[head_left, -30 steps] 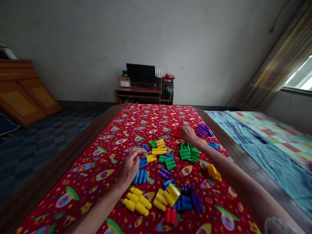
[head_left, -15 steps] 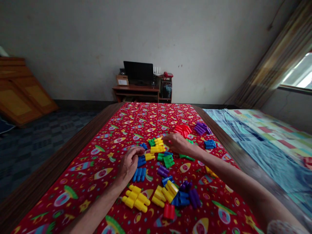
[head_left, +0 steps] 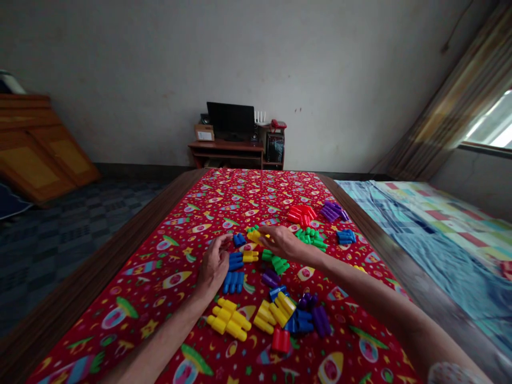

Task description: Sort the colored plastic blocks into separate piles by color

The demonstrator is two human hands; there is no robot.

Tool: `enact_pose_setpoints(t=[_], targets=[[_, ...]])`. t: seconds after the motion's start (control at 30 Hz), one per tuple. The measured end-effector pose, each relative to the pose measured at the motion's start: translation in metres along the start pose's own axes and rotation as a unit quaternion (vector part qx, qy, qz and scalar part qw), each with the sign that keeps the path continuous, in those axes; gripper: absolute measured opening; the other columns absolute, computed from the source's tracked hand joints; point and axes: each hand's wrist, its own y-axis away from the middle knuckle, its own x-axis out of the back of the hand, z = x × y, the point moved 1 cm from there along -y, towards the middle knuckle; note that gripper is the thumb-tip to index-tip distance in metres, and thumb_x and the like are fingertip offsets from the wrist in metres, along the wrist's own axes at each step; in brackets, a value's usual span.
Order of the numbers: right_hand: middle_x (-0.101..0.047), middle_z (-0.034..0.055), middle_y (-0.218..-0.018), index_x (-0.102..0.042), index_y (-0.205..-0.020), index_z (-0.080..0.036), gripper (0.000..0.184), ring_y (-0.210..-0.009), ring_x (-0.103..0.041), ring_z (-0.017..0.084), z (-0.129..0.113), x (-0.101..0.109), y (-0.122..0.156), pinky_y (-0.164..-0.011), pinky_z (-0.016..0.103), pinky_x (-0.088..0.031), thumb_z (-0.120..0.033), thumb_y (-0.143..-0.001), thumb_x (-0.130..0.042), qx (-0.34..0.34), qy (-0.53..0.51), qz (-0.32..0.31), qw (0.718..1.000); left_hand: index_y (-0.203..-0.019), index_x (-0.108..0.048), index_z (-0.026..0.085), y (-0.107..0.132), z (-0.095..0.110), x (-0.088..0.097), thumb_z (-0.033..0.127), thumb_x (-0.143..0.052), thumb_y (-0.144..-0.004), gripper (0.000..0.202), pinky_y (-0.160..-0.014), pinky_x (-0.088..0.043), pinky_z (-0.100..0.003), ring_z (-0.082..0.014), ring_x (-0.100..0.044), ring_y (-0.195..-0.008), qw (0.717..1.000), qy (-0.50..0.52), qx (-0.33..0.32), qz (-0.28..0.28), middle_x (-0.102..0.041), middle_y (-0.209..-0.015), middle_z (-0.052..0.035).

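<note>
Red block (head_left: 281, 340), one, lay nearest me on the table's printed cloth (head_left: 336, 368). Yellow cluster (head_left: 229, 320), to its left. Yellow pair (head_left: 276, 313), just beyond the red, with blue blocks (head_left: 300, 321) and a purple block (head_left: 321, 321) at its right. Blue piece (head_left: 233, 282), near my left hand (head_left: 215, 266), whose fingers were loosely curled beside another blue piece (head_left: 236, 261); whether they gripped it, I could not tell. Right hand (head_left: 282, 242), mine, bent over yellow pieces (head_left: 254, 236); its grip was hidden. Green group (head_left: 316, 241), past my right wrist. Farther: red group (head_left: 302, 214) beside purple group (head_left: 335, 211). Farthest: black monitor (head_left: 231, 121), on a desk (head_left: 226, 145).
</note>
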Motion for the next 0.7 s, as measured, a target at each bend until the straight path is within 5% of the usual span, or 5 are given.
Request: enact_pose_setpoints(t=[0.17,0.37,0.53,0.7], targets=[[-0.051,-0.0027,-0.063,-0.062,-0.087,-0.013,0.023,-0.056,-0.044,0.009,-0.007,0.015,0.012,-0.055,0.021,-0.03,-0.024,-0.093,-0.044,-0.07,-0.139,0.016,0.988,-0.118,-0.057,0.018,0.009,0.029,0.004,0.031,-0.043,-0.089,0.035,-0.1,-0.049,-0.04,-0.025,-0.06,-0.115,0.997,-0.007,-0.074,-0.027,-0.063,-0.122,-0.0108],[-0.063,0.0012,-0.074,-0.067,-0.095,-0.013,0.018,-0.064,-0.051,0.011,-0.036,-0.003,0.038,-0.06,0.021,-0.037,-0.023,-0.09,-0.052,-0.03,-0.184,0.015,0.982,-0.12,-0.06,0.02,0.022,0.068,0.002,0.05,-0.051,-0.089,0.044,-0.098,-0.05,-0.035,-0.0255,-0.063,-0.113,0.969,-0.038,-0.133,-0.203,-0.069,-0.118,-0.0096],[-0.065,0.0014,-0.077,-0.065,-0.108,-0.013,0.025,-0.064,-0.053,0.011,-0.047,-0.003,0.064,-0.059,0.021,-0.039,-0.018,-0.085,-0.057,-0.098,-0.193,0.06,0.974,-0.11,-0.063,0.018,0.021,0.075,0.004,0.057,-0.051,-0.087,0.046,-0.082,-0.057,-0.032,-0.0248,-0.07,-0.095,0.972,-0.009,-0.102,-0.212,-0.072,-0.11,-0.0107],[-0.069,0.0018,-0.079,-0.069,-0.096,-0.016,0.019,-0.065,-0.057,0.011,-0.042,0.029,0.108,-0.058,0.021,-0.039,-0.021,-0.087,-0.053,-0.136,-0.158,0.079,0.975,-0.111,-0.059,0.018,0.014,0.073,0.012,0.06,-0.053,-0.085,0.051,-0.071,-0.057,-0.03,-0.0227,-0.07,-0.083,0.981,0.027,-0.04,-0.189,-0.073,-0.099,-0.0083]])
